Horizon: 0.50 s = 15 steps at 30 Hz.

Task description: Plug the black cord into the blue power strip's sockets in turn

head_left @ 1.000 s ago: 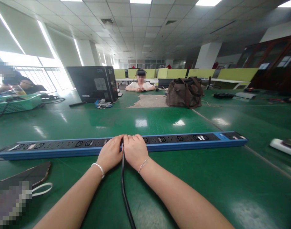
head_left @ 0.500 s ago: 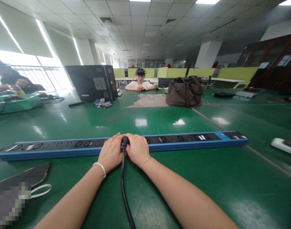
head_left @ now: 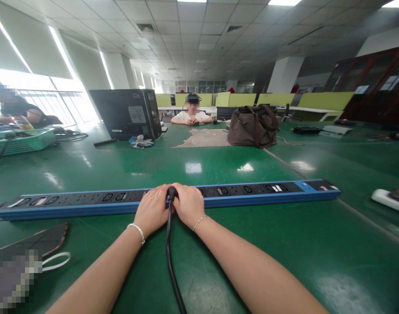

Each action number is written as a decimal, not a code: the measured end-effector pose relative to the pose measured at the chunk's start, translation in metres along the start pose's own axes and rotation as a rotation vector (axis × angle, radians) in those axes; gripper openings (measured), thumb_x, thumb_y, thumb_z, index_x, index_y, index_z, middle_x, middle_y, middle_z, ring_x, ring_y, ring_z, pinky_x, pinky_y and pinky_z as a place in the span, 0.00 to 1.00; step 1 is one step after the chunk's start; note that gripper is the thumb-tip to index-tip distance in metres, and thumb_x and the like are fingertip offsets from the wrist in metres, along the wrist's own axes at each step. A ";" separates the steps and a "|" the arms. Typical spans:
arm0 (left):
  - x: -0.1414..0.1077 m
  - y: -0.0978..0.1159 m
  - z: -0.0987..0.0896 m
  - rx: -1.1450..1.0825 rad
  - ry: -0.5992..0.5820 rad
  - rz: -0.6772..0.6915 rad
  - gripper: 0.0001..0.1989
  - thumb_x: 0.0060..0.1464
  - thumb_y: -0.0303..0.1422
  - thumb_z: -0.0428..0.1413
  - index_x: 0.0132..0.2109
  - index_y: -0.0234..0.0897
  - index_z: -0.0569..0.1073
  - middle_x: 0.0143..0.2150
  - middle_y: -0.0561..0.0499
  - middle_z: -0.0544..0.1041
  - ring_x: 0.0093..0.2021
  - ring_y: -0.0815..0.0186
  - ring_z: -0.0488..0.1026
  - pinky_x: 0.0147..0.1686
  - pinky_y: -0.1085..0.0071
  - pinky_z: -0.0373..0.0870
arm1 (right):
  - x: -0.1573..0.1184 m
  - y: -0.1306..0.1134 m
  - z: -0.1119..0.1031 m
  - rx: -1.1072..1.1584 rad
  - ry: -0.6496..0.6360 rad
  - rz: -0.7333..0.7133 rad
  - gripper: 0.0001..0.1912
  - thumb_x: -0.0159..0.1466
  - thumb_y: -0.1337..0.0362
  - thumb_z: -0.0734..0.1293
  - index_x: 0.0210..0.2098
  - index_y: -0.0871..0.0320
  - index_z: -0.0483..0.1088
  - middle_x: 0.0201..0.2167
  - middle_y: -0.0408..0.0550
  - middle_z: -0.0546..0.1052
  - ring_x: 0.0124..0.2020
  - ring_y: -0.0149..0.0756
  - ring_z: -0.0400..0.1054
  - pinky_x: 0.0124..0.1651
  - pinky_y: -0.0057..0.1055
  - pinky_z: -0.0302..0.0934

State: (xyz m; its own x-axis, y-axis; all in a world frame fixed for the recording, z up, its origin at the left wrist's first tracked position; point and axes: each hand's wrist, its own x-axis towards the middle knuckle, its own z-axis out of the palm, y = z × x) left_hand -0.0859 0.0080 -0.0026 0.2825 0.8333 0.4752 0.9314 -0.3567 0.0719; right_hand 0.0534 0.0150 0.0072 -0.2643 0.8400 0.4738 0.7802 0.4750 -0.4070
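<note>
A long blue power strip (head_left: 268, 199) with a black socket face lies across the green table (head_left: 219, 248). Over its middle, my left hand (head_left: 154, 207) and my right hand (head_left: 189, 204) meet with fingers closed around a black plug (head_left: 172, 193). The plug stands at the strip's socket face; its tip is hidden, so how far it sits in a socket cannot be seen. From the plug a thick black cable (head_left: 170, 253) runs down between my forearms towards the near edge.
Behind stand a black computer case (head_left: 121, 113), gloves (head_left: 141, 141) and a brown bag (head_left: 252, 126). A green basket (head_left: 32, 141) is at left, a phone (head_left: 52, 239) near left, a white power strip (head_left: 386, 199) at right. One person (head_left: 192, 114) sits opposite, another (head_left: 22, 109) at far left.
</note>
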 end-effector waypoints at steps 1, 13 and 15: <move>0.000 0.000 0.000 -0.001 -0.007 -0.002 0.22 0.51 0.32 0.50 0.54 0.32 0.63 0.52 0.39 0.74 0.55 0.56 0.69 0.55 0.60 0.64 | 0.000 0.000 0.000 0.004 0.004 0.002 0.12 0.64 0.62 0.60 0.46 0.52 0.69 0.40 0.44 0.78 0.44 0.37 0.70 0.49 0.33 0.55; 0.000 -0.001 0.002 0.002 -0.022 -0.029 0.26 0.52 0.40 0.52 0.56 0.32 0.64 0.53 0.38 0.73 0.54 0.53 0.70 0.53 0.56 0.65 | 0.008 0.000 -0.003 0.418 0.162 0.222 0.16 0.62 0.59 0.62 0.50 0.51 0.65 0.42 0.44 0.77 0.41 0.36 0.71 0.44 0.31 0.63; 0.000 -0.001 0.002 -0.001 -0.024 -0.029 0.25 0.52 0.39 0.52 0.55 0.32 0.64 0.53 0.38 0.74 0.54 0.53 0.70 0.53 0.57 0.65 | 0.007 -0.001 -0.003 0.415 0.155 0.243 0.16 0.62 0.58 0.62 0.49 0.50 0.66 0.40 0.44 0.77 0.40 0.37 0.72 0.43 0.32 0.63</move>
State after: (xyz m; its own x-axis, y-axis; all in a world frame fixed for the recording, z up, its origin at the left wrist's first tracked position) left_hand -0.0864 0.0090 -0.0041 0.2609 0.8532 0.4516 0.9390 -0.3328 0.0863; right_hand 0.0527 0.0200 0.0136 0.0088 0.9054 0.4245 0.5094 0.3613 -0.7810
